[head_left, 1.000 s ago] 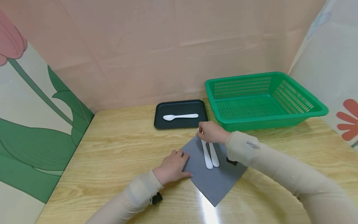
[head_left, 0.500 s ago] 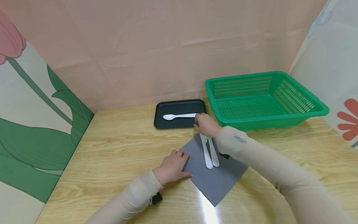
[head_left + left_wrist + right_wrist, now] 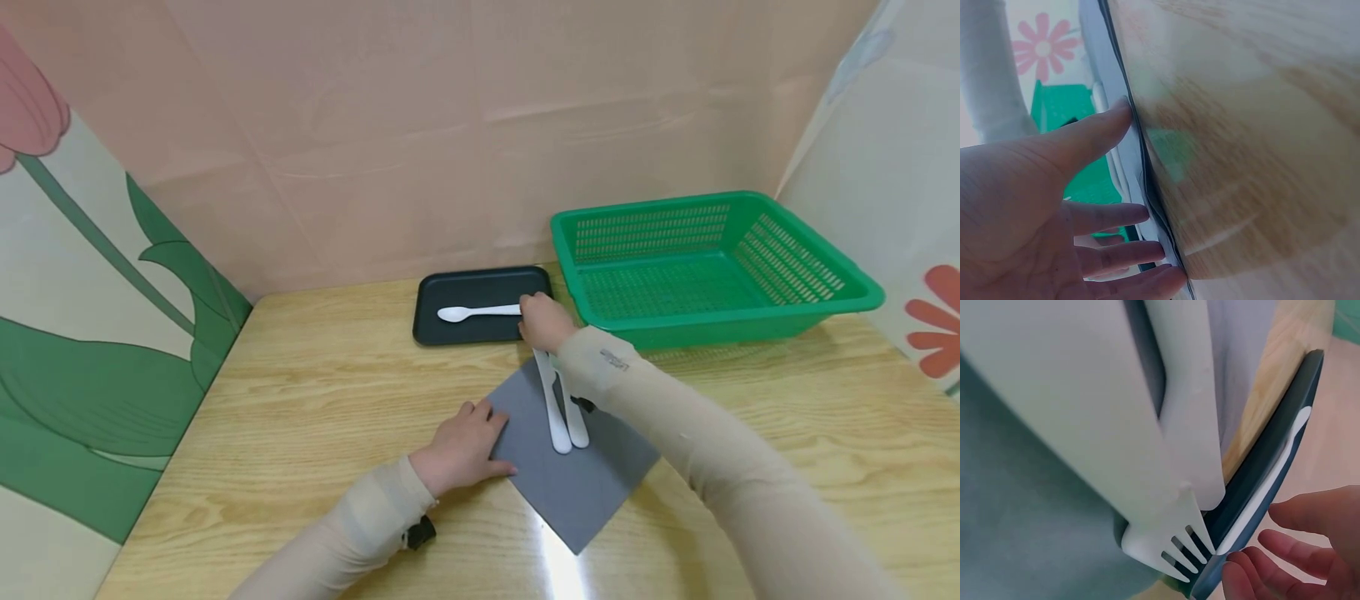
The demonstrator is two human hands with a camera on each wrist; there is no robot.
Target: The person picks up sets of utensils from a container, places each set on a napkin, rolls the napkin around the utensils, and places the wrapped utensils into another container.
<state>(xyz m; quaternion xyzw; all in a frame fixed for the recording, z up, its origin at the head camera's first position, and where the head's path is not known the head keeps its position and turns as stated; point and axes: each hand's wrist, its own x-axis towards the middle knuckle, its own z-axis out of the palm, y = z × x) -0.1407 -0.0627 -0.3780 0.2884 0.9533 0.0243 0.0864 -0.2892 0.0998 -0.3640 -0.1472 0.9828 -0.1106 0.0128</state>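
White spoon [image 3: 476,312]: smooth, oval bowl, slim handle, lying lengthwise in the black tray [image 3: 438,287], a shallow rectangle with rounded corners. Your right hand [image 3: 544,321] is at the handle end, over the tray's right side; its grip is part-wide, thumb and bent fingers apart beside the handle. Whether a fingertip touches the spoon, you cannot tell from either view. Your left hand [image 3: 461,447] rests at the left edge of the grey cloth [image 3: 573,500], grip wide, thumb and fingers spread. Cloth: thin, matte, set as a diamond on the worktop [image 3: 315,400]; its edge ripples slightly in your left wrist view.

On the cloth, a white knife [image 3: 553,408] and white fork [image 3: 577,427], rounded handle ends close together (four tines on the fork, plain from your right wrist, hidden from your head view). Green basket [image 3: 720,315]: slotted walls, broad rim, right of the tray. Worktop: pale wood grain, bright glare below the cloth.

Hard to make out: the spoon's handle end, covered from above by your right hand; marks on your right sleeve [image 3: 697,442], too small to read; both sleeves cut off at the lower edge
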